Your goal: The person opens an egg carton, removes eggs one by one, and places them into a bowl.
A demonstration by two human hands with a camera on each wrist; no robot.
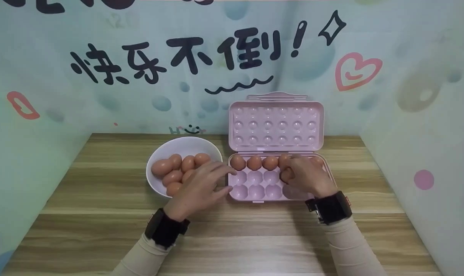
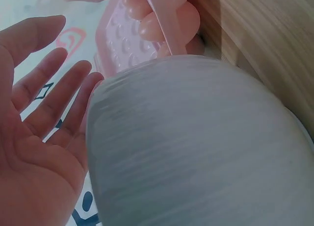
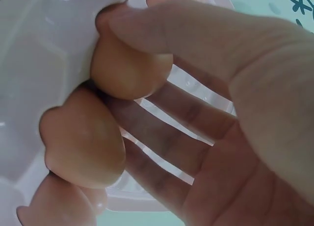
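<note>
In the head view my right hand (image 1: pixel 308 176) is over the right part of a pink egg carton (image 1: pixel 272 177). It pinches a brown egg (image 3: pixel 128 71) between thumb and fingers, low in the middle row; the right wrist view shows the thumb on its top. Other eggs (image 3: pixel 88 138) sit beside it in the carton. Several eggs (image 1: pixel 254 163) stand along the back row, partly hidden by the hand. My left hand (image 1: pixel 201 188) holds nothing, its fingers spread between a white bowl (image 1: pixel 155 153) of brown eggs (image 1: pixel 162 167) and the carton's left edge.
The carton's dimpled lid (image 1: pixel 276 132) stands raised behind its base, near the printed backdrop (image 1: pixel 178 103). Bowl and carton stand side by side on a wood-grain table (image 1: pixel 232 237). In the left wrist view the bowl's outer wall (image 2: pixel 196 147) fills much of the picture.
</note>
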